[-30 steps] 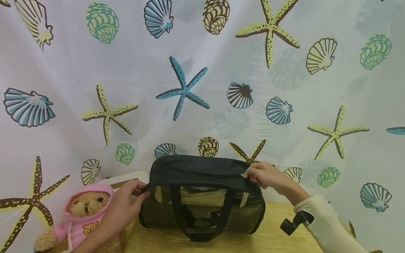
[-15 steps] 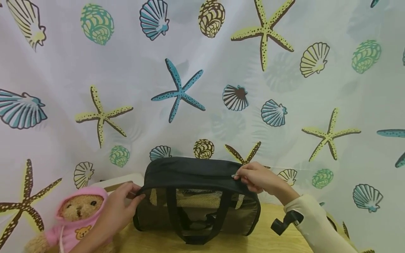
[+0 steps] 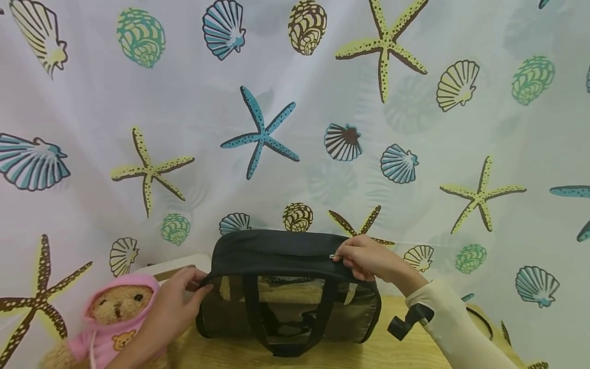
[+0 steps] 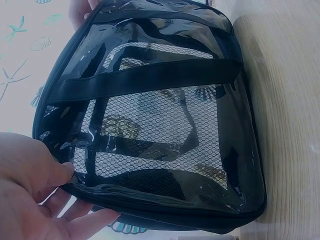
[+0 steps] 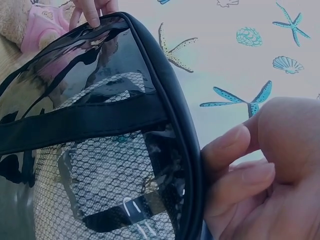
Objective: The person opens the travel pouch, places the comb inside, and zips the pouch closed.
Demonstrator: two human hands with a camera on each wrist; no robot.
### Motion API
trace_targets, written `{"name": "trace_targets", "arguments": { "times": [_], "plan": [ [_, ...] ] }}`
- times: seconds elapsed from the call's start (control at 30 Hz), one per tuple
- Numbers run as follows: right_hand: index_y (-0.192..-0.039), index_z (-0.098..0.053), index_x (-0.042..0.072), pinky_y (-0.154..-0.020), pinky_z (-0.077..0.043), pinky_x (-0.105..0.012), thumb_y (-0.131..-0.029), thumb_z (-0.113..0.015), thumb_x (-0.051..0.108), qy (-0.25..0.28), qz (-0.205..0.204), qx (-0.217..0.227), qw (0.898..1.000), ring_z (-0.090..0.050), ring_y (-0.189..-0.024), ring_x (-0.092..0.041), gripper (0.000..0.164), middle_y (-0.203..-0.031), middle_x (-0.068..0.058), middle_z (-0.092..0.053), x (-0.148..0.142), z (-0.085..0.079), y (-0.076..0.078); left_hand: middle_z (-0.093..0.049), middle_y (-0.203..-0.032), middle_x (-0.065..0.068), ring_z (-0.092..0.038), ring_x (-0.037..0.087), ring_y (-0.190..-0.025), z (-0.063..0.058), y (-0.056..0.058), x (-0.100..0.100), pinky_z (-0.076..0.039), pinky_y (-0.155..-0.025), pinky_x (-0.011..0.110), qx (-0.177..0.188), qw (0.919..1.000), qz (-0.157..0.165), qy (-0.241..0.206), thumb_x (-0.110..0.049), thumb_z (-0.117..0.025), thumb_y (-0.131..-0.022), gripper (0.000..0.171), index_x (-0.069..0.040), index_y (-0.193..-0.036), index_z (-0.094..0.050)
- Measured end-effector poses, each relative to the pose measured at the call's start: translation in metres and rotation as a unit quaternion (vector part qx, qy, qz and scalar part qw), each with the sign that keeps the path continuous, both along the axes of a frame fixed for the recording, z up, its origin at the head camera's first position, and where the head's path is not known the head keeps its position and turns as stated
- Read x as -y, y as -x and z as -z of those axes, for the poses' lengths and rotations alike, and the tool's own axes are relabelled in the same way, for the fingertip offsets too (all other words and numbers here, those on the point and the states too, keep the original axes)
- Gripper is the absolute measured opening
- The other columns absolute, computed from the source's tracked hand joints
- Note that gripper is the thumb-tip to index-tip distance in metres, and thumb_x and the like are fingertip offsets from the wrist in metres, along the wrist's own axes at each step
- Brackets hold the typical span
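Observation:
A black bag [image 3: 290,307] with a clear front panel, mesh behind it and a dark strap handle stands on the wooden table. My left hand [image 3: 177,302] pinches its upper left corner between thumb and fingers; in the left wrist view the thumb lies on the clear side of that edge. On the bag's top, right of the middle, my right hand [image 3: 369,260] pinches a small silver zipper pull [image 3: 332,256]. The right wrist view shows the right hand's curled fingers [image 5: 235,145] beside the black top edge, with the pull out of sight.
A teddy bear [image 3: 122,307] in a pink hooded top sits left of the bag, partly behind my left forearm. A white object [image 3: 180,262] lies behind my left hand. The seashell-print curtain [image 3: 276,102] hangs close behind the bag. Wooden table [image 3: 396,353] shows in front.
My right hand has drawn the zipper pull leftward along the bag's top. My left hand keeps its grip on the left corner. The head view has shifted slightly.

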State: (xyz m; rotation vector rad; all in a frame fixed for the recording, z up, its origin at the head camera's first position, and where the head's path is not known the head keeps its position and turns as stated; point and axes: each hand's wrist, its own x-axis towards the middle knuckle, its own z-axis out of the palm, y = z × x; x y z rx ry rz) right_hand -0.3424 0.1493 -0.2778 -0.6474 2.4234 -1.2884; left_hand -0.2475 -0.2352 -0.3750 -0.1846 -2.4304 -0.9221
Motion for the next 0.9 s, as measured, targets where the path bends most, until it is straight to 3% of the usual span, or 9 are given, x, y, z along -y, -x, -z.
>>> {"name": "trace_targets", "arguments": {
  "times": [0.63,0.9],
  "plan": [
    [-0.113,-0.068,0.000,-0.043,-0.032,-0.026,-0.109,-0.043,0.020,0.001,-0.033,-0.012,0.999,-0.037,-0.045,-0.009,0.032,-0.060,0.005,-0.042,0.016,-0.003,0.001,-0.070,-0.095,0.003,-0.069,0.017,-0.087,0.001,0.002,-0.002,-0.056,-0.076,0.033,-0.016,0.9999,-0.005,-0.003,-0.008,-0.075,-0.093,0.008,-0.012,-0.096,-0.070],
    [-0.116,-0.066,-0.001,-0.043,-0.034,-0.026,-0.109,-0.042,0.020,0.011,-0.043,-0.002,0.999,-0.039,-0.046,-0.010,0.033,-0.061,0.004,-0.041,0.029,-0.007,-0.001,-0.069,-0.095,0.003,-0.069,0.016,-0.088,0.002,0.001,0.000,-0.056,-0.077,0.034,-0.006,0.9999,-0.006,-0.006,-0.008,-0.075,-0.093,0.007,-0.012,-0.096,-0.070]
  ]
}}
